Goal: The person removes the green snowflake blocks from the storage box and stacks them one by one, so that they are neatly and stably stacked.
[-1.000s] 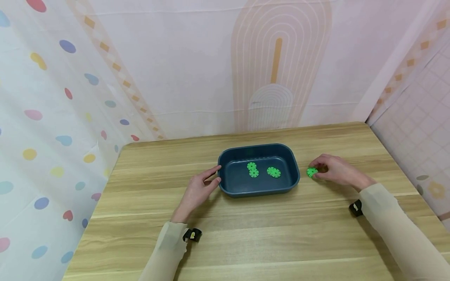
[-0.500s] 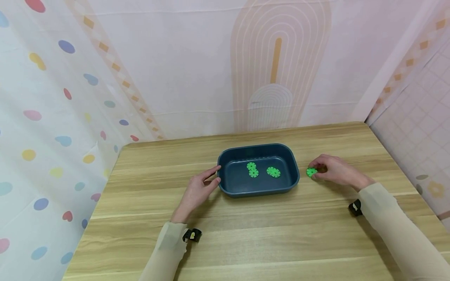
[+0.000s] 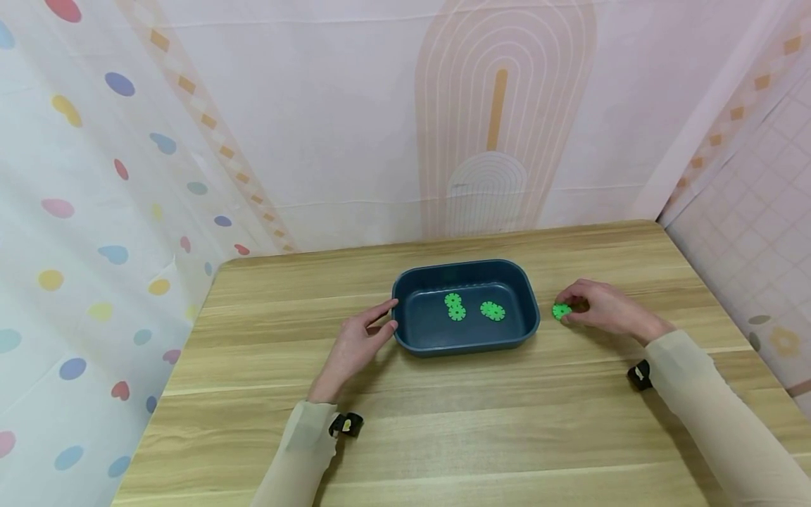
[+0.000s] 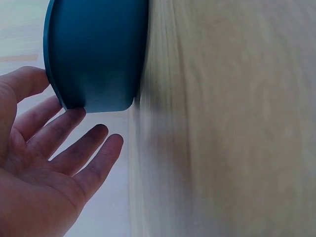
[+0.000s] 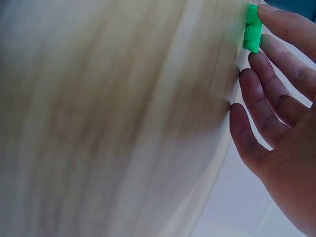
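- On my feed, the right hand [image 3: 600,306] pinches a green disc [image 3: 560,311], right of the blue tray [image 3: 469,349].
- The left hand [image 3: 357,345], fingers spread, touches its left end.
- Inside it lie matching discs [image 3: 457,313] (overlapping).

A light-brown wood-grain table [image 3: 443,422] with rounded far corners, its grain running from side to side. Behind the table's far edge hangs a pale pink, creased cloth backdrop [image 3: 329,134] printed with nested arches [image 3: 500,42] around an upright orange bar [image 3: 498,109]. Strips of orange diamonds slant down towards the table's far corners. Left of the table, a white, softly folded curtain [image 3: 38,310] carries scattered blobs and hearts in pink, red, blue, purple and yellow. Right of the table, a pale sheet [image 3: 760,246] shows a faint grid and, low down, an orange-yellow flower [image 3: 786,341]. Light falls soft and even over the table.
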Tool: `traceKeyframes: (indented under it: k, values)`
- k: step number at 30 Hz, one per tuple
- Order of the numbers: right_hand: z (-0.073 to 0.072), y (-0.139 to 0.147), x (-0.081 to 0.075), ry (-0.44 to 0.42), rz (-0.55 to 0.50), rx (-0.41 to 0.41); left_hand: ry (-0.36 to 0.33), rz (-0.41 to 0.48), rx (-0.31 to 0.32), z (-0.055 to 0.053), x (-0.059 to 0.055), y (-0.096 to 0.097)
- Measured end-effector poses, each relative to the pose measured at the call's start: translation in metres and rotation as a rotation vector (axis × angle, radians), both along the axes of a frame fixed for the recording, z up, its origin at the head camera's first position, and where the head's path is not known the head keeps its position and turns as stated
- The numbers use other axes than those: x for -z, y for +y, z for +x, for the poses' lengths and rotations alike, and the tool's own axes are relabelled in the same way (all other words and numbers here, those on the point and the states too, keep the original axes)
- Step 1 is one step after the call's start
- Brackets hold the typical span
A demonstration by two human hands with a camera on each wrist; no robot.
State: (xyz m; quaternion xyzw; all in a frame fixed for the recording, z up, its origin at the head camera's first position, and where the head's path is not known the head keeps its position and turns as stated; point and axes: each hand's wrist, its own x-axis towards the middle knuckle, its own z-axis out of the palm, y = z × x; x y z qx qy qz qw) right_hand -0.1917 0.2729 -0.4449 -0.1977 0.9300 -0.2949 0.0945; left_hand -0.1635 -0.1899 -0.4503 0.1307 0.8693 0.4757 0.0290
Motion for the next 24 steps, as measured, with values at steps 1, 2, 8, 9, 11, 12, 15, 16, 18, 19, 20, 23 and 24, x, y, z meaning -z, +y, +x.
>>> traceKeyframes:
  k: [1, 2, 8, 9, 11, 12, 15, 16, 18, 19, 20, 23, 24]
  values:
    - [0.0001, 0.0001, 0.0001, 0.001, -0.001, 0.000, 0.000, 0.000, 0.000, 0.0000, 0.0000, 0.0000]
    - [0.0002, 0.0003, 0.0002, 0.002, -0.003, -0.002, 0.000, 0.000, 0.001, 0.0001, 0.0000, 0.0000]
    - [0.0000, 0.0010, 0.0008, 0.003, -0.002, -0.006, -0.002, 0.005, 0.001, 0.0003, -0.0003, 0.0002]
    - [-0.0001, 0.0009, 0.0008, 0.007, -0.003, -0.010, -0.002, 0.005, 0.002, 0.0002, -0.0002, 0.0002]
    - [-0.0003, 0.0012, 0.0014, 0.015, 0.000, -0.013, -0.002, 0.005, 0.002, 0.0003, 0.0000, 0.0001]
    - [-0.0004, 0.0014, 0.0017, 0.020, 0.001, -0.016, -0.001, 0.004, 0.002, 0.0003, 0.0002, 0.0000]
    - [-0.0002, 0.0014, 0.0012, 0.038, 0.004, -0.030, 0.000, 0.000, -0.002, 0.0002, 0.0003, -0.0002]
    - [0.0000, 0.0016, 0.0010, 0.038, 0.003, -0.030, 0.000, 0.000, -0.004, 0.0001, 0.0003, -0.0002]
    - [0.0013, 0.0017, -0.0001, 0.036, -0.002, -0.034, -0.002, -0.002, -0.006, 0.0000, 0.0004, -0.0002]
    - [0.0023, 0.0018, -0.0010, 0.033, -0.006, -0.035, -0.004, -0.003, -0.007, 0.0000, 0.0003, -0.0001]
    - [0.0035, 0.0019, -0.0018, 0.027, -0.014, -0.033, -0.006, -0.003, -0.007, 0.0000, 0.0005, 0.0000]
    - [0.0072, 0.0025, -0.0043, 0.007, -0.033, -0.019, -0.011, -0.006, -0.009, 0.0004, 0.0006, 0.0002]
    - [0.0085, 0.0026, -0.0052, 0.003, -0.037, -0.013, -0.012, -0.005, -0.009, 0.0006, 0.0006, 0.0003]
